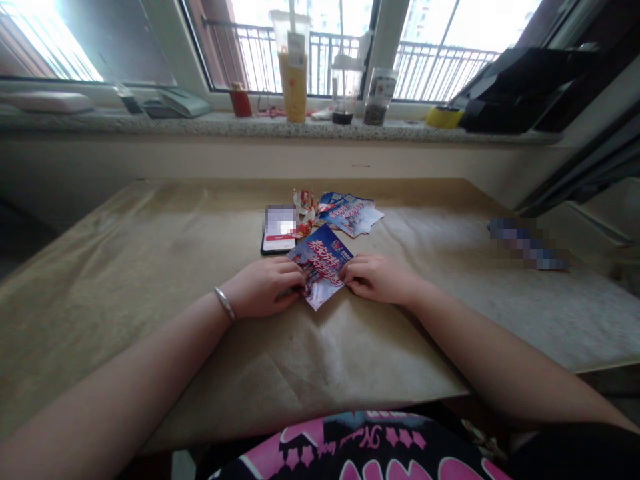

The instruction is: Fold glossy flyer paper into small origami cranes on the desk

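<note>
A square sheet of printed paper [324, 263], blue and pink with large lettering, lies turned like a diamond in the middle of the table. My left hand [267, 287] pinches its left corner, the fingers curled over the edge. At the opposite corner, my right hand [377, 277] grips the paper between thumb and fingers. Just behind the sheet is a small pile of folded red and white paper pieces [305, 203]. A fanned stack of similar blue printed sheets [353, 215] rests to the right of that pile.
Left of the paper pieces lies a phone [279, 230] with its screen lit. A cream cloth covers the table [190, 233]. Toward the right edge is a blurred bluish item [527, 245]. The windowsill [190, 127] holds a tall cup of yellow contents [293, 80], a clear jar [380, 97] and other items.
</note>
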The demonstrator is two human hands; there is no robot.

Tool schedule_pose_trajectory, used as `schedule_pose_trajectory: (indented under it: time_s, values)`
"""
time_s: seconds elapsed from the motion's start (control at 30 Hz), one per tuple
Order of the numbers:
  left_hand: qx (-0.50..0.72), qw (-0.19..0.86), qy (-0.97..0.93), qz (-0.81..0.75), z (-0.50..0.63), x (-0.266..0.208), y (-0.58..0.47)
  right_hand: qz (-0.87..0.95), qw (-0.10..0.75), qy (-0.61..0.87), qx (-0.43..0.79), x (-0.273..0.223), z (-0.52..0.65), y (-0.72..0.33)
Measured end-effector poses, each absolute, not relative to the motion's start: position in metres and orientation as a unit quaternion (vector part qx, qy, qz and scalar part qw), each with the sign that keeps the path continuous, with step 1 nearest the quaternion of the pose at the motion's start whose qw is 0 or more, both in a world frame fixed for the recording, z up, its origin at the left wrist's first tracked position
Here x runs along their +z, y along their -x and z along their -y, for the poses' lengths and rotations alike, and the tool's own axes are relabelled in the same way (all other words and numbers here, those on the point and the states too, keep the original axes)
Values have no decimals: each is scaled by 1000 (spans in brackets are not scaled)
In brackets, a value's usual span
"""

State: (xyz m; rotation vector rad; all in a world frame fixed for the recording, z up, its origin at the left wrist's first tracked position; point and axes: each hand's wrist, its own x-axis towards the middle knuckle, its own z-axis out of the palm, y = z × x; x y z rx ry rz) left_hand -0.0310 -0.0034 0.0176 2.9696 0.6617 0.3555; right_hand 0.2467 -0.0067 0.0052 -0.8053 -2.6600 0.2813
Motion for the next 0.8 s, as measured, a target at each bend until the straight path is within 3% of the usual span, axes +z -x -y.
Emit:
schedule_pose_trajectory:
  time_s: [0.8]
  values:
    - [127, 32, -965, -227, 12, 18, 16, 906, 201, 355, 109, 0, 11, -234]
